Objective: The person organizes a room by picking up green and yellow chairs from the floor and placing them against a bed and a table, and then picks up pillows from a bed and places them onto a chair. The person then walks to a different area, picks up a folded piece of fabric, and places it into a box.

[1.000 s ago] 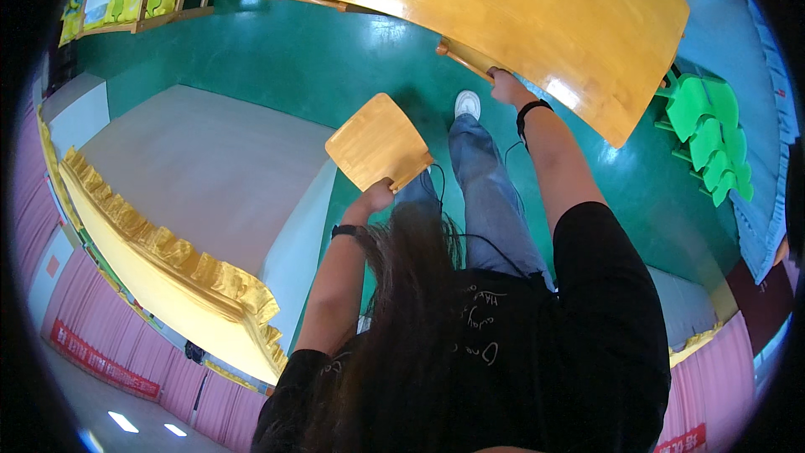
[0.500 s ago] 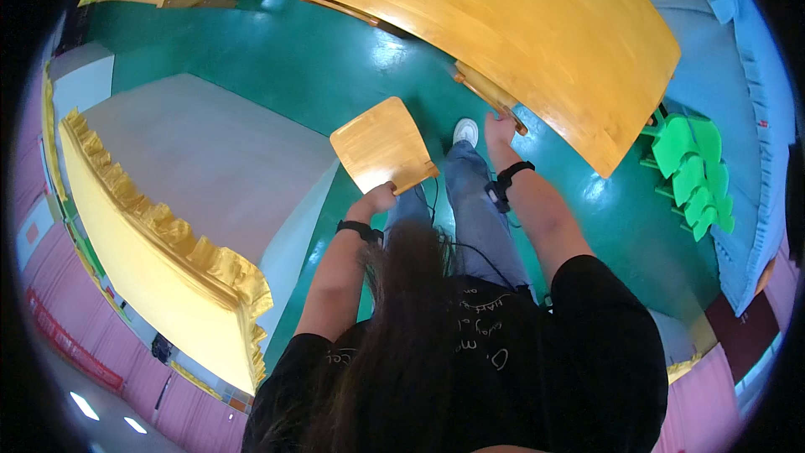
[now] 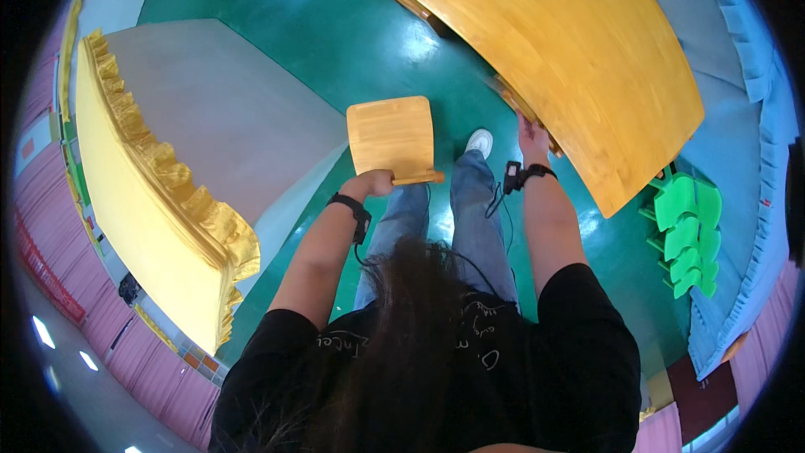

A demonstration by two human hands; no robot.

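A small wooden chair (image 3: 391,136) stands in front of me a little left, its seat in view from above. My left hand (image 3: 376,183) is closed around the top of its backrest, at the near side. To the right, my right hand (image 3: 532,141) has hold of the backrest of a second wooden chair (image 3: 516,103), most of which is hidden beneath the wooden table (image 3: 570,59). The fingers of that hand are partly hidden, but they curl around the rail.
A grey surface with a ruffled yellow cloth (image 3: 151,235) lies at left. Stacked green chairs (image 3: 688,231) stand right, beside a blue-covered bed (image 3: 729,151). Another wooden chair (image 3: 402,0) sits at the table's far edge. The green floor (image 3: 319,50) looks shiny.
The view has turned, shifting the table rightward and lower. The chair in my left hand now sits squarer to me. My right hand stays on the tucked chair's backrest.
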